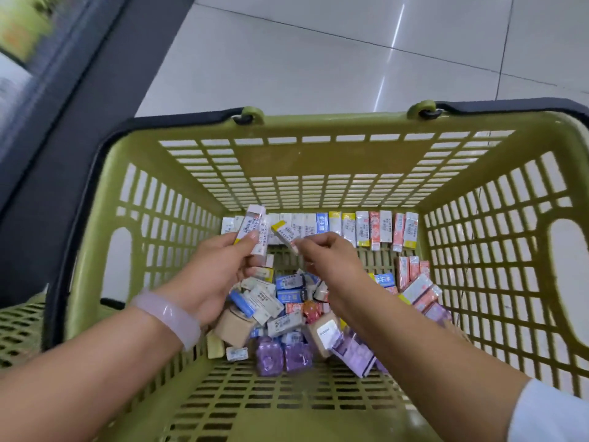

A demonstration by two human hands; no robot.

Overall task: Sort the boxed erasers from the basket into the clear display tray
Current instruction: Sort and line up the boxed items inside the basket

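Reaching into a green slatted basket that sits on a pale tiled floor, the person has both hands raised over the stock.

Left hand: fingers curled round a small stack of boxed erasers, thumb pressed on the front face. Stack stands roughly upright, tilted slightly right; exact count cannot be told, the edges are blurred, possibly two or three. A pale bangle sits on that wrist.

Right hand: thumb and forefinger pinch one yellow-ended eraser box by its lower end; box slants up and to the left, its top near the left hand's stack but apart from it. White sleeve at the right forearm.

Basket contents: a row of eraser boxes stands on end against the far wall. A loose heap of blue, white, red and purple packs lies on the basket floor below the hands, with two tan boxes among them.

Dark shelf base runs along the left.
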